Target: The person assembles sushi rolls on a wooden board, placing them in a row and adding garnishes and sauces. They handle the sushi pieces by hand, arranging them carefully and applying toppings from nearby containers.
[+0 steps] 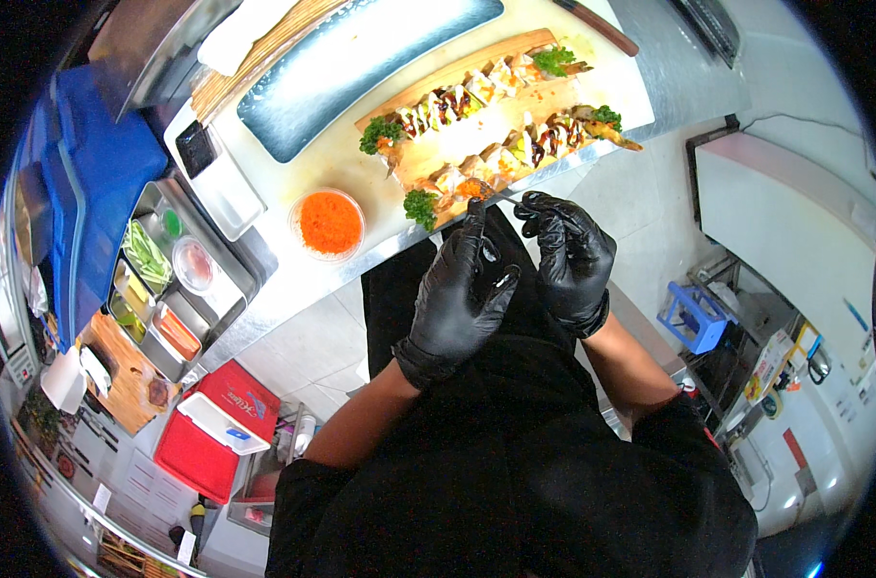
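Note:
My right hand (575, 258), in a black glove, pinches the thin metal handle of a spoon (502, 197) with orange roe at its tip. My left hand (457, 306), gloved too, has its index finger stretched up beside the roe, thumb apart. Just beyond them a wooden serving board (418, 162) bears two rows of sushi roll (440, 111) with dark and white sauce. Parsley (420, 208) and fried shrimp tails (623, 142) sit at the row ends. Orange roe fills a clear round tub (295, 239) left of my hands.
Behind the board lies a long blue-rimmed plate (282, 142) on the cutting board (623, 81). A wooden-handled knife (611, 35) rests at the far right. Left are a white tray (234, 204) and metal bins with sliced cucumber (147, 254). A red cooler (240, 397) stands lower left.

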`<state>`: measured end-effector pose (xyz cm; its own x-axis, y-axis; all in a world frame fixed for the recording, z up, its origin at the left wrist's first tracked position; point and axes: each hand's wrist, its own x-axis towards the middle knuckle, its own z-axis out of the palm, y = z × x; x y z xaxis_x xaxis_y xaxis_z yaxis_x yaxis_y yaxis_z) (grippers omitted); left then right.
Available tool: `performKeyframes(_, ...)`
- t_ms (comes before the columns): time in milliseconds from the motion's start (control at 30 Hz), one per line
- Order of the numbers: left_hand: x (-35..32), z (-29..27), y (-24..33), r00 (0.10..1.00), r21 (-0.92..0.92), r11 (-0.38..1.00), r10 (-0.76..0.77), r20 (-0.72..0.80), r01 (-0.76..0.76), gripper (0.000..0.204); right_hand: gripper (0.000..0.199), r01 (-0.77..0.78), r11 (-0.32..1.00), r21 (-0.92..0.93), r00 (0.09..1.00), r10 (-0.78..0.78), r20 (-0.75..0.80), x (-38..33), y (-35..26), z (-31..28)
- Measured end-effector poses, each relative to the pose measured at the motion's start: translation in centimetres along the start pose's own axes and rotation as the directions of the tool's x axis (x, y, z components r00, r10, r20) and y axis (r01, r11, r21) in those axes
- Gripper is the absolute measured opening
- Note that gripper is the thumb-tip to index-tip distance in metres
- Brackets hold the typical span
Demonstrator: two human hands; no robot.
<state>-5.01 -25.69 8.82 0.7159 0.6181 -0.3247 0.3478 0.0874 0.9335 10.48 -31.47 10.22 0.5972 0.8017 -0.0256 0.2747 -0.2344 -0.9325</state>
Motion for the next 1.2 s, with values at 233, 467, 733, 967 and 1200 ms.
performKeyframes(233,-0.7,-0.5,0.1,0.993,0.034,0.995,0.099,-0.068,-0.097,0.083,0.014,0.131,0.988,-0.079,0.987,-0.122,0.107,0.0,-0.9,0.4)
performKeyframes(467,-2.0,-0.8,-1.3,0.991,0.044,0.999,-0.008,-0.133,0.014,0.08,0.013,0.346,0.903,-0.253,0.931,-0.296,0.215,0.0,-0.7,1.6)
performKeyframes(733,-1.9,-1.4,-0.6,0.992,0.002,0.999,-0.042,-0.117,0.043,0.08,0.013,0.43,0.847,-0.314,0.893,-0.348,0.284,-0.2,-1.1,1.3)
performKeyframes(967,-2.1,-1.4,-0.8,0.988,0.026,0.996,-0.08,-0.132,0.084,0.078,0.013,0.364,0.895,-0.257,0.921,-0.305,0.244,0.0,-1.5,1.6)
performKeyframes(1200,-2.9,-2.1,-1.3,0.978,-0.026,0.998,-0.066,-0.196,0.062,0.064,0.012,0.299,0.932,-0.204,0.951,-0.271,0.151,-0.5,-1.3,1.6)
